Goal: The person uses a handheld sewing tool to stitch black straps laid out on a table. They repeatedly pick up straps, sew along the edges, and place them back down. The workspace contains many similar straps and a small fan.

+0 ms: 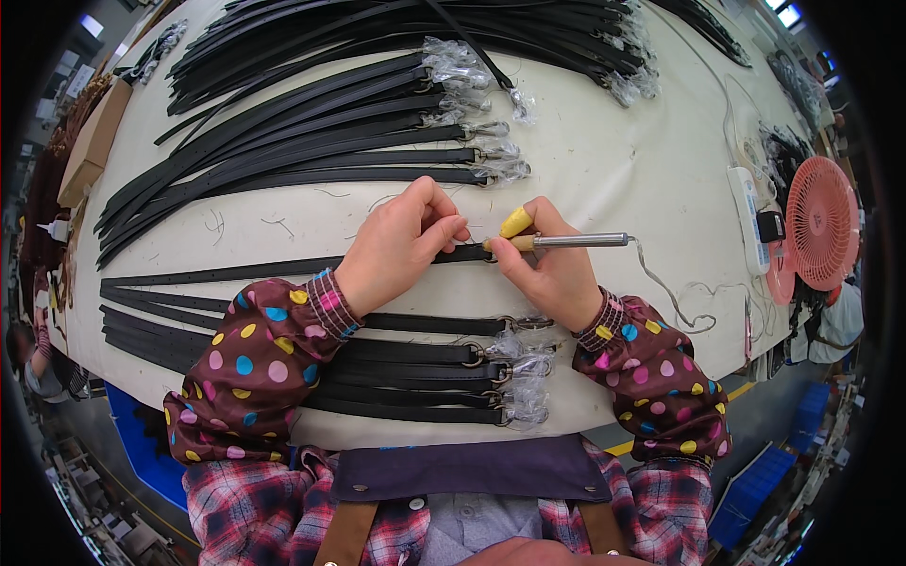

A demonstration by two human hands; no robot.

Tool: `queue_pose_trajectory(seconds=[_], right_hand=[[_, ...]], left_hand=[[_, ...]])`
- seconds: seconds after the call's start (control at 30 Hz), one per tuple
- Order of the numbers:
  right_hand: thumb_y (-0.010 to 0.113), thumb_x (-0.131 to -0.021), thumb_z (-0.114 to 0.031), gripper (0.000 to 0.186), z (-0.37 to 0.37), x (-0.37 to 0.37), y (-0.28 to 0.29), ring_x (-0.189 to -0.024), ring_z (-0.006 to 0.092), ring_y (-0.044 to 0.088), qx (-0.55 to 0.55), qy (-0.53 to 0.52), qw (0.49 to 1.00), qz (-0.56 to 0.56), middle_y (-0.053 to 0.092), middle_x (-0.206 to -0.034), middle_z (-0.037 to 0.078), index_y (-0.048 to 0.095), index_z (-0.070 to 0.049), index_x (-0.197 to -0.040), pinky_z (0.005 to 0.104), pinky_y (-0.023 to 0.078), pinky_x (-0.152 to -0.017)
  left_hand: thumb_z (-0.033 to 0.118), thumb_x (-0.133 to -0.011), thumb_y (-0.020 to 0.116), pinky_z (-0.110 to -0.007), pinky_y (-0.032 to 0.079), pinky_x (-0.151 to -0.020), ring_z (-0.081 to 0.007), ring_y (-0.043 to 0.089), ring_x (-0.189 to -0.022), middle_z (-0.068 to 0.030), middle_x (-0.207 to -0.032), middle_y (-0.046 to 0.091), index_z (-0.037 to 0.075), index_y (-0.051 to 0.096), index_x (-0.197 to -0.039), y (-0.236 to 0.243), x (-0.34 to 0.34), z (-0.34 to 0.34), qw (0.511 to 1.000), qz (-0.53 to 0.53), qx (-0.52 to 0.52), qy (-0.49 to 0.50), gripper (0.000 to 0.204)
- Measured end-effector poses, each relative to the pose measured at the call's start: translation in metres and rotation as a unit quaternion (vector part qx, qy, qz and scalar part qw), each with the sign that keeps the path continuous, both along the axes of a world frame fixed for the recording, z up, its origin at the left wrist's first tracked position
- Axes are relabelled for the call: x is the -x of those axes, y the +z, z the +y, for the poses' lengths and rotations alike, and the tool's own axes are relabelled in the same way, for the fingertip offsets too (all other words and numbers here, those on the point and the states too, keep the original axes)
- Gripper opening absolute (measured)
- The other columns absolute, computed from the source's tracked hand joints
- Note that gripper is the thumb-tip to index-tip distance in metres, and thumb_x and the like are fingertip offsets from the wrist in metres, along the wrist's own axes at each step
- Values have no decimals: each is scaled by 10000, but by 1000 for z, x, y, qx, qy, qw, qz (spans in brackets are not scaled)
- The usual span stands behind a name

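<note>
My right hand point(549, 269), with a yellow finger cot point(515, 223) on one finger, grips a pen-like electric tool point(580, 241). This tool has a tan front part, a metal barrel and a thin cord at its back end. Its tip is at the ring end of a black strap point(311, 268), which lies across the table. Close beside it, my left hand point(401, 243) is closed in a pinch above the same strap. What its fingertips hold, if anything, is too small to make out.
Beyond my hands lie several black straps point(311, 135) with plastic-wrapped metal ends. More straps point(415, 373) lie nearer me, under my forearms. A white power strip point(748, 220) and a pink fan point(822, 224) are at right. Loose thread bits point(278, 225) dot the white tabletop point(604, 170).
</note>
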State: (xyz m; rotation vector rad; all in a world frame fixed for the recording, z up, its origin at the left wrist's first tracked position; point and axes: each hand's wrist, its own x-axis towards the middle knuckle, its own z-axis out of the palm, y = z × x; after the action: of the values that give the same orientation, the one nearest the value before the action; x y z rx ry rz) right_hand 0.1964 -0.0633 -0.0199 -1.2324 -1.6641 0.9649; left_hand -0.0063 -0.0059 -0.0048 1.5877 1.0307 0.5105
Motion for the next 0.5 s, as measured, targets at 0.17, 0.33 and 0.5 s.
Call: queue_pose_trajectory(seconds=[0.17,0.33,0.5], right_hand=[[670,-901,-91,206,0,0,0,-690,57,505,-2,-4,1000,-3,542,-768,10,480,-24,-943,223,414,-607],[669,-899,-93,208,-1,2,4,-686,60,502,17,-4,1000,0,541,-767,14,479,-21,-943,227,415,-606],[671,-897,-91,211,0,2,5,-684,61,499,9,-8,1000,-3,538,-763,17,477,-20,-940,229,414,-603]], left_hand=[[130,-983,574,-208,468,-635,-75,600,-767,-49,-889,659,28,492,-952,-1,0,-1,1000,-3,2,5,134],[113,-957,579,-259,514,-654,-129,661,-742,-84,-840,695,-2,513,-915,-1,-1,-1,1000,-11,-18,17,139],[116,-966,576,-243,501,-654,-113,643,-755,-76,-857,684,6,506,-927,0,-1,-1,1000,-7,-16,12,136]])
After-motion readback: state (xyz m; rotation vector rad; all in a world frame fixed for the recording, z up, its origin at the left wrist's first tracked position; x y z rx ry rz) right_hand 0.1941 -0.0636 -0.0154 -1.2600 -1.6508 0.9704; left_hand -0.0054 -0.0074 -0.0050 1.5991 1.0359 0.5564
